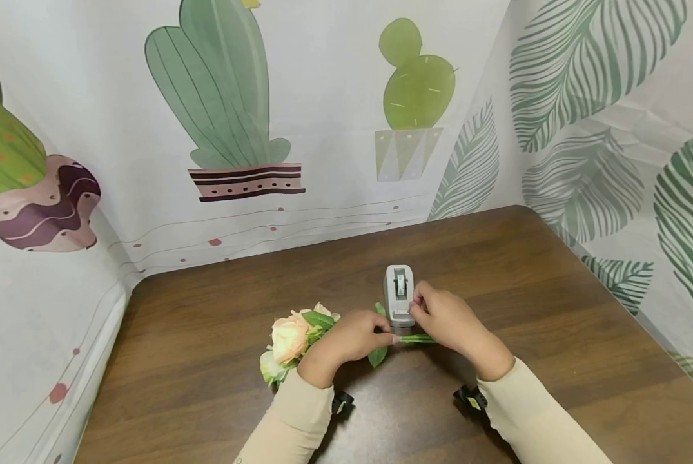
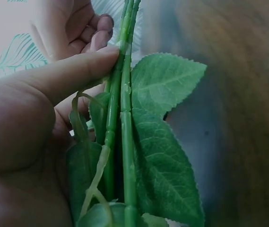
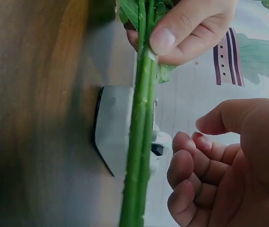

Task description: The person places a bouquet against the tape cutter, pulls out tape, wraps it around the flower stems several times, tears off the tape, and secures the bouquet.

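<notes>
My left hand (image 1: 354,335) pinches the green stems (image 2: 126,113) of a bunch of artificial flowers (image 1: 290,337) between thumb and fingers. The pale peach blooms lie to the left of that hand, and the stem ends point right. A small shiny band (image 3: 150,54) shows on the stems beside the left thumb. Behind the stems stands a light grey tape dispenser (image 1: 389,296) holding a tape roll (image 1: 401,285). My right hand (image 1: 447,319) is at the dispenser's front right side. Its fingers are curled, the thumb tip close to the index finger, with nothing visible between them.
The brown wooden table (image 1: 555,303) has rounded back corners. A white cloth (image 1: 334,77) printed with cacti and leaves hangs behind and around it. Green leaves (image 2: 167,85) stick out from the stems near the left hand.
</notes>
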